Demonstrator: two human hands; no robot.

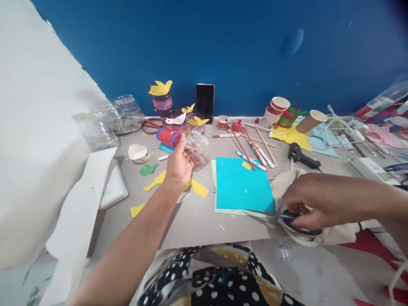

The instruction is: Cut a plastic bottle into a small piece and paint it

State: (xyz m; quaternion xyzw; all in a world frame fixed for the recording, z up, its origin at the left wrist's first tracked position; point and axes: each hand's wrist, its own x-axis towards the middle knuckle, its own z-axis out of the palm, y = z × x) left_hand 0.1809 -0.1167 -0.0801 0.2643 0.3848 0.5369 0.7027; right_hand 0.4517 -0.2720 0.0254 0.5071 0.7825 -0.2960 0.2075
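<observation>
My left hand (pixel 181 163) is closed around a clear plastic bottle piece (pixel 196 142), whose other end is wrapped in red with blue bands (pixel 168 137). At the right, my right hand (pixel 304 202) grips the dark handles of the scissors (pixel 301 224). Their blades point left over the front edge of a bright blue sheet (pixel 244 185), which lies on a pale green one. A cream cloth (pixel 338 236) lies beneath my right hand. Yellow paper scraps (pixel 199 188) and a green cutout (pixel 148 169) lie near my left forearm.
Decorated bottles with yellow paper birds (pixel 162 102) and a phone (pixel 205 102) stand by the blue wall. Markers (pixel 264 155) and sticks lie behind the sheet. A black glue gun (pixel 302 157), paper cups (pixel 280 104) and cables are at the right; clear bottles (pixel 95 129) are at the left.
</observation>
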